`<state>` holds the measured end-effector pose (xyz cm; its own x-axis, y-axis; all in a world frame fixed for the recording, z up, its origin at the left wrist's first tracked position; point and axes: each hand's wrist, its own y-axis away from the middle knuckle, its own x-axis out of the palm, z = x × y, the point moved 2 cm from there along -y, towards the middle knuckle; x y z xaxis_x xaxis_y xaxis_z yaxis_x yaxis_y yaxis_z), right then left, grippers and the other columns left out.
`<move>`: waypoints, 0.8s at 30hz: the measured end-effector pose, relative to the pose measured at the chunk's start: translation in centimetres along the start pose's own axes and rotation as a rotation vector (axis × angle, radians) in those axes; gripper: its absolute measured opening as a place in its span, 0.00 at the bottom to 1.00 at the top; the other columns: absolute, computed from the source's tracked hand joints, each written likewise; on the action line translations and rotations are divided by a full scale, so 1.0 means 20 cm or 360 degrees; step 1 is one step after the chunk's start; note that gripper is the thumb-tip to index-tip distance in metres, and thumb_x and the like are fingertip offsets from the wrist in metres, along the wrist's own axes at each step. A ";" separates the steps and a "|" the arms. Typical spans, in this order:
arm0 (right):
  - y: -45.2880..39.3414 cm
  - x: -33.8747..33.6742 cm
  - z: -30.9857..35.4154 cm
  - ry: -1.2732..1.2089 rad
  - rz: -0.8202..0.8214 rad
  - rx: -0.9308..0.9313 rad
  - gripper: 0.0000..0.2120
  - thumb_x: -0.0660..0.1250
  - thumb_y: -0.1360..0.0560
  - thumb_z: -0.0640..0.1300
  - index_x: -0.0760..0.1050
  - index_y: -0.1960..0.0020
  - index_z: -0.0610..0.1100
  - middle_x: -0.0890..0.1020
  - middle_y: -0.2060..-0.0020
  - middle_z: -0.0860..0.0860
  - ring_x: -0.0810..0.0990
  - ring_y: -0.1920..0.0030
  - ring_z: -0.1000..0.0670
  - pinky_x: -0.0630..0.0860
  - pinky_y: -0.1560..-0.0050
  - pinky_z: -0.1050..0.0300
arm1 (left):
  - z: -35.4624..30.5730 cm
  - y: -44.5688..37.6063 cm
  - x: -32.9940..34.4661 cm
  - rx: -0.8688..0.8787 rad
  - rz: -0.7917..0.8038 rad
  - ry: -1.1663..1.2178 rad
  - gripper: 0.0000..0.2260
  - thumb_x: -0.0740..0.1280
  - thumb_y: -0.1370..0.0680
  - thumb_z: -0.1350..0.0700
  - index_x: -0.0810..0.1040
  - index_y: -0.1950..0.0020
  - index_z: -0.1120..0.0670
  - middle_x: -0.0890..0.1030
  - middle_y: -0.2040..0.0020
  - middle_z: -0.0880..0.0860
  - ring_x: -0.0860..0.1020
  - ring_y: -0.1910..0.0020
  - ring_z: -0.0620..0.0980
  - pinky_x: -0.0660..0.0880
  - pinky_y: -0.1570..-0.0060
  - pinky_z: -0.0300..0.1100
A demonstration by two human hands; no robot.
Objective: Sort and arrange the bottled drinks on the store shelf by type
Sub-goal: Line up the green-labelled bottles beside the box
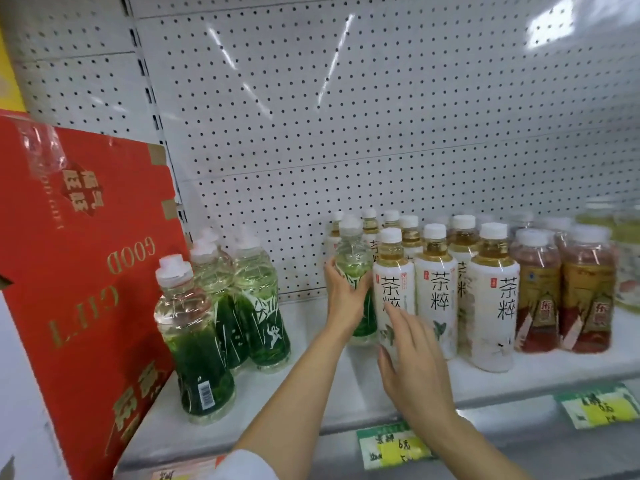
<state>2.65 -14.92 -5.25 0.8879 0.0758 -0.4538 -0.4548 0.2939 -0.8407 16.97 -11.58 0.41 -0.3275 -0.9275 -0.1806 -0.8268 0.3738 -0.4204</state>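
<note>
On the white shelf, my left hand grips a green-labelled clear bottle standing just left of the white tea bottles. My right hand is spread open, its fingers touching the nearest white-labelled tea bottle. Several more white tea bottles stand in rows to the right. Three green-labelled bottles form a group at the left, the closest one near the shelf's front. Red-brown labelled tea bottles stand at the far right.
A large red gift carton leans at the shelf's left end, beside the green bottles. White pegboard backs the shelf. Price tags hang on the front rail. Bare shelf lies between the two bottle groups.
</note>
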 end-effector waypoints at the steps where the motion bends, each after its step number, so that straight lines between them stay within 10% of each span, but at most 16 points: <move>1: 0.00 0.00 0.00 0.0031 -0.0016 -0.0015 0.33 0.77 0.33 0.38 0.71 0.30 0.38 0.79 0.42 0.45 0.71 0.41 0.48 0.71 0.39 0.56 | 0.00 0.01 -0.01 0.0007 0.0019 -0.0047 0.34 0.71 0.23 0.46 0.55 0.24 0.48 0.68 0.28 0.49 0.67 0.34 0.43 0.65 0.33 0.44; 10: -0.01 0.16 0.20 0.0062 0.0034 -0.0342 0.21 0.59 0.21 0.50 0.77 0.36 0.37 0.81 0.45 0.45 0.76 0.44 0.45 0.79 0.46 0.46 | 0.00 0.56 -0.52 0.0678 -0.0445 -0.0808 0.29 0.69 0.21 0.53 0.62 0.23 0.52 0.66 0.29 0.47 0.62 0.29 0.40 0.54 0.29 0.28; 18: -0.26 0.54 0.59 -0.0889 0.0717 0.0466 0.45 0.74 0.31 0.60 0.56 0.23 0.46 0.66 0.27 0.51 0.67 0.29 0.50 0.68 0.29 0.50 | 0.14 0.75 -0.90 0.0700 -0.0738 -0.0871 0.27 0.67 0.24 0.51 0.66 0.26 0.51 0.71 0.32 0.48 0.72 0.34 0.50 0.71 0.35 0.48; 24: -0.28 0.59 0.60 -0.1191 0.0785 0.0676 0.33 0.74 0.30 0.58 0.64 0.33 0.47 0.75 0.37 0.52 0.74 0.36 0.51 0.73 0.36 0.52 | 0.09 0.80 -0.89 0.0712 -0.0640 -0.0922 0.25 0.63 0.24 0.47 0.67 0.27 0.48 0.72 0.33 0.46 0.76 0.36 0.49 0.71 0.38 0.40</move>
<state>16.51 -4.27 -2.37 0.4876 0.8207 -0.2979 -0.8524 0.3736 -0.3658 10.40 10.91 -4.77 0.3420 -0.8840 -0.3186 -0.5305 0.0982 -0.8420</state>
